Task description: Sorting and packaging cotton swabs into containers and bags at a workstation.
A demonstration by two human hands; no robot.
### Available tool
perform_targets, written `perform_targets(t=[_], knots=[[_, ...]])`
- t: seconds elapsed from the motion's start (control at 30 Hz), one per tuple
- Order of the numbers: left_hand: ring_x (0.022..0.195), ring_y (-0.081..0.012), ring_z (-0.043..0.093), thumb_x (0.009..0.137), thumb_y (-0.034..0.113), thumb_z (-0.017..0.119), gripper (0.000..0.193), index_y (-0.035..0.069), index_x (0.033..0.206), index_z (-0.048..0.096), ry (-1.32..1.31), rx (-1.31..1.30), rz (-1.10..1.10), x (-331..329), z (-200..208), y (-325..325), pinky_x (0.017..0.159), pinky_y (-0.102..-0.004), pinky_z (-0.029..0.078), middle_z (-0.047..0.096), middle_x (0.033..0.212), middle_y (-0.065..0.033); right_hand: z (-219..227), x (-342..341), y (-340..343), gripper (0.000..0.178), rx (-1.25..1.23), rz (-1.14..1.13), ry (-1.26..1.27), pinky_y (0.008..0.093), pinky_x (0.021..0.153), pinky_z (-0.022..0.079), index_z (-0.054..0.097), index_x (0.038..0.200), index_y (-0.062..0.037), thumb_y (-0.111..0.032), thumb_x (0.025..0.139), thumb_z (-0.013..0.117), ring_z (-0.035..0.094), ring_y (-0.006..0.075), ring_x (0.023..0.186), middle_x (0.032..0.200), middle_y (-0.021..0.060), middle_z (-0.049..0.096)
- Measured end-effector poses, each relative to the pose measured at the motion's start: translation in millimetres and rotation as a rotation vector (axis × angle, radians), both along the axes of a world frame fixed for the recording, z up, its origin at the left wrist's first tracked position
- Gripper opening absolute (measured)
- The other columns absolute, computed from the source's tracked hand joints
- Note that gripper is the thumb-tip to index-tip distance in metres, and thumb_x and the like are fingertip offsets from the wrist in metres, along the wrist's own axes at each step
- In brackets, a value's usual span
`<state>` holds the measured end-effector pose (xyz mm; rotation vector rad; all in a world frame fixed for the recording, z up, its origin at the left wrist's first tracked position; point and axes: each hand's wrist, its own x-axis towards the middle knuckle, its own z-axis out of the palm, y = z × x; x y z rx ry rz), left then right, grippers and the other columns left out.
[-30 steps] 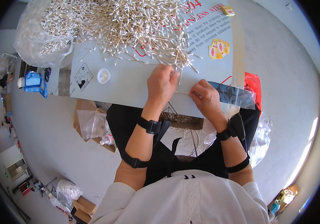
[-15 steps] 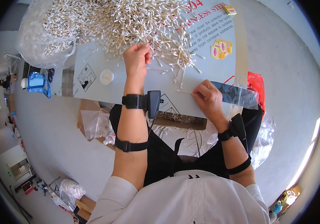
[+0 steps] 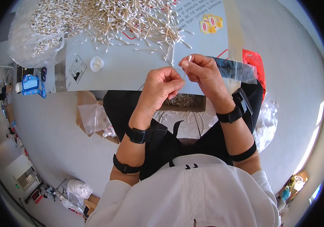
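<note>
A big heap of cotton swabs point(image 3: 105, 17) with wooden sticks covers the far part of a flat cardboard sheet point(image 3: 131, 70) that serves as a work surface. My left hand point(image 3: 160, 85) and my right hand point(image 3: 203, 72) meet just above the sheet's near edge. Both pinch a single cotton swab point(image 3: 186, 66) between their fingertips, its white tip pointing up. A clear plastic bag point(image 3: 237, 70) lies under and to the right of my right hand. Both wrists wear black bands.
A small white cap point(image 3: 96, 63) sits on the sheet at the left. A clear bag point(image 3: 37, 41) of swabs lies at the far left, a blue and white object point(image 3: 31, 85) below it. A red bag point(image 3: 254, 62) is at the right. Plastic bags point(image 3: 94, 117) lie on the floor.
My left hand, which reached into the swab heap half a second ago, has come back toward me and now meets my right hand with a single swab held between them.
</note>
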<state>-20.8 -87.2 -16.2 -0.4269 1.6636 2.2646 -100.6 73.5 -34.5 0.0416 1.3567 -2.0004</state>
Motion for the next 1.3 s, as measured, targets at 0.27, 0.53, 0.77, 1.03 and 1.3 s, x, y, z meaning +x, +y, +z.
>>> perform_targets(t=[0.27, 0.53, 0.77, 1.03, 1.3], knots=[[0.050, -0.0058, 0.046, 0.090, 0.005, 0.064, 0.014, 0.001, 0.078, 0.058, -0.069, 0.344, 0.238, 12, -3, 10, 0.044, -0.0205, 0.035, 0.055, 0.066, -0.0017, -23, 12, 28, 0.013, -0.427, -0.074, -0.282, 0.0209, 0.055, 0.038, 0.065, 0.091, 0.0000, -0.011, 0.095, 0.061, 0.049, 0.0074, 0.063, 0.082, 0.0051, 0.063], [0.053, -0.0160, 0.054, 0.083, 0.002, 0.066, 0.010, -0.005, 0.083, 0.059, -0.196, -0.456, -0.303, 44, -24, 15, 0.056, -0.0302, 0.046, 0.057, 0.063, -0.0056, -25, 28, 49, 0.004, -0.191, -0.182, -0.208, 0.0207, 0.057, 0.047, 0.063, 0.089, -0.0016, -0.005, 0.090, 0.064, 0.059, 0.0091, 0.066, 0.083, 0.0079, 0.068], [0.064, -0.0197, 0.061, 0.071, -0.007, 0.066, 0.014, -0.001, 0.083, 0.064, 0.144, -0.812, -0.437, 50, -33, 17, 0.064, -0.0292, 0.049, 0.063, 0.073, -0.0083, -29, 37, 50, 0.003, 0.100, -0.180, -0.058, 0.0217, 0.060, 0.050, 0.065, 0.087, -0.0007, 0.000, 0.085, 0.067, 0.063, 0.0092, 0.068, 0.081, 0.0072, 0.069], [0.071, -0.0259, 0.063, 0.070, -0.005, 0.066, 0.014, -0.001, 0.083, 0.063, -0.007, -0.839, -0.427, 42, -22, 15, 0.067, -0.0326, 0.049, 0.064, 0.075, -0.0128, -56, 47, 17, 0.010, 0.477, -0.175, 0.710, 0.0292, 0.059, 0.050, 0.068, 0.089, -0.0001, -0.002, 0.080, 0.069, 0.064, 0.0199, 0.067, 0.078, 0.0093, 0.068], [0.074, -0.0200, 0.066, 0.075, -0.003, 0.064, 0.023, -0.002, 0.097, 0.064, 0.182, -0.718, -0.665, 27, -20, -8, 0.070, -0.0295, 0.050, 0.067, 0.080, -0.0137, -56, 32, 9, 0.012, 0.718, -0.046, 1.249, 0.0386, 0.069, 0.049, 0.065, 0.078, -0.0061, -0.003, 0.069, 0.072, 0.058, 0.0303, 0.078, 0.082, 0.0080, 0.059]])
